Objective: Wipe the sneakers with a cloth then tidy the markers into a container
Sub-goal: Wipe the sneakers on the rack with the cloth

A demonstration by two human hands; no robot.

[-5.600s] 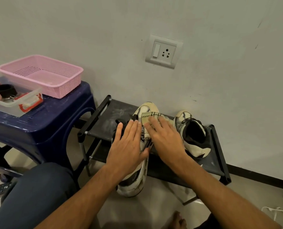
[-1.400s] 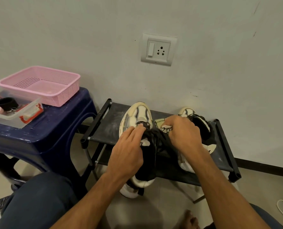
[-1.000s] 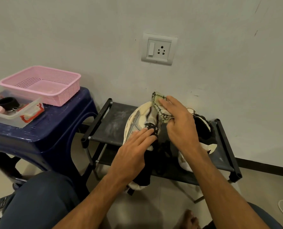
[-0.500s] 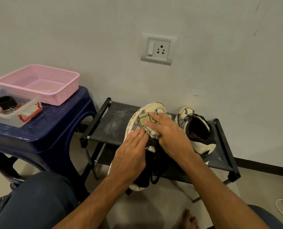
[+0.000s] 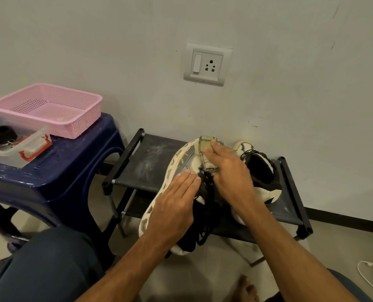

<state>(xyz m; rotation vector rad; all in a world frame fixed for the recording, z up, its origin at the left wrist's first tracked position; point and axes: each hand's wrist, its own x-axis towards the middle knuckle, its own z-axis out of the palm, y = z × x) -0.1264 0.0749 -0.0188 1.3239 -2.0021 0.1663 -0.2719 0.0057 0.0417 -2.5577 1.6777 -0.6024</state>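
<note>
We see the person seated before a low black shoe rack [image 5: 150, 164] against the wall, midway through wiping the first sneaker [image 5: 177, 164], which lies tipped on its side with its heel overhanging the rack's near edge. The left hand [image 5: 176, 205] rests flat on the shoe's side, fingers straight and together, steadying it. The right hand [image 5: 231, 177] presses a pale stitched cloth [image 5: 205, 146] onto the toe with extended fingers, holding it down rather than gripping it. The second sneaker [image 5: 261, 173] sits upright on the rack just to the right, not yet touched by either hand. We judge the risk plain: with the shoe only braced by an open palm, a firm stroke could slide it off the near edge, and the cloth, merely pinned, could slip away or catch in the loose black laces [image 5: 207, 199]. To the left, a pink basket [image 5: 78, 127] and a clear container [image 5: 36, 144] wait on a blue stool [image 5: 72, 168]; we cannot see any markers.
</note>
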